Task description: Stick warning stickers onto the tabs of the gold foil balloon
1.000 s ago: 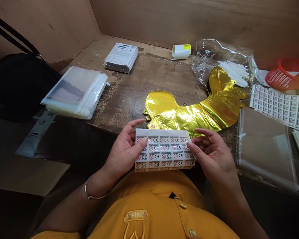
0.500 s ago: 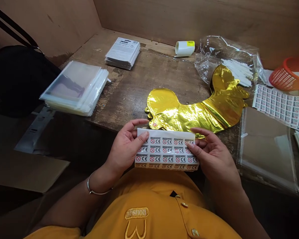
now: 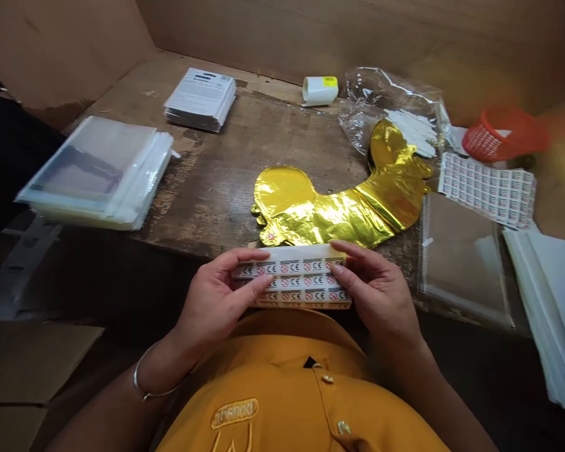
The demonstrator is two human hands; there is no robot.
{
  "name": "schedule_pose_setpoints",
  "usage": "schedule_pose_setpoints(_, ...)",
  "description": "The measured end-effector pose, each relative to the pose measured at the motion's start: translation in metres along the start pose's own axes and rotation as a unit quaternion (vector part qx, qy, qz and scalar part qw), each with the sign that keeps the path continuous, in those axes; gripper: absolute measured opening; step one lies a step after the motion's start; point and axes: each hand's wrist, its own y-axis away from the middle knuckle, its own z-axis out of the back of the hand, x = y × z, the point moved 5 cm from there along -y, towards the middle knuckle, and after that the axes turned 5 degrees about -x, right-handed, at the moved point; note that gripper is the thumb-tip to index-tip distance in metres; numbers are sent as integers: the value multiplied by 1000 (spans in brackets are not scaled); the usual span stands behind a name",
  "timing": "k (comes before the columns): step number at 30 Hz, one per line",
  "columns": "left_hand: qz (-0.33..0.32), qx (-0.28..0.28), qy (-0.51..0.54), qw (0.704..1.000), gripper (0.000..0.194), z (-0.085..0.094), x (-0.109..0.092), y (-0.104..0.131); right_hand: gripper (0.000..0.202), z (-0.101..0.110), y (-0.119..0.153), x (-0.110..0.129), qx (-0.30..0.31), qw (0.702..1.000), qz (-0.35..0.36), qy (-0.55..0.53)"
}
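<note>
Between my two hands, in front of my body, is a white sticker sheet [image 3: 292, 282] printed with rows of CE marks and red crossed-out symbols. My left hand [image 3: 221, 289] pinches its left end between thumb and fingers. On the right end, my right hand [image 3: 376, 282] grips with the thumb on the front and the fingers behind. Just beyond the sheet's top edge, a gold foil balloon [image 3: 334, 210] lies flat on the wooden table [image 3: 207, 182]. Its near edge is partly hidden by the sheet and my right fingers.
At left are a stack of clear plastic sleeves [image 3: 98, 169] and a stack of printed cards [image 3: 201, 97]. Toward the back are a white label roll [image 3: 320, 91] and a bag of white sticks [image 3: 412, 129]. An orange basket [image 3: 503, 135], another sticker sheet [image 3: 489, 188] and white papers [image 3: 553, 301] sit right.
The view has turned right, so everything appears further left. My left thumb and fingers reach further over the sheet's left end. Both hands still hold the sheet.
</note>
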Motion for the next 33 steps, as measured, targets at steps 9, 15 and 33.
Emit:
schedule_pose_setpoints(9,-72,-38,-110,991,34,4,-4,-3,22,3,1,12,8,984,114,137)
schedule_pose_setpoints(15,-67,-41,-159,984,17,8,-4,-2,9,3,8,20,-13,967,144,210)
schedule_pose_setpoints(33,73,51,8,996,22,7,11,-18,17,5,-6,0,101,994,-31,42)
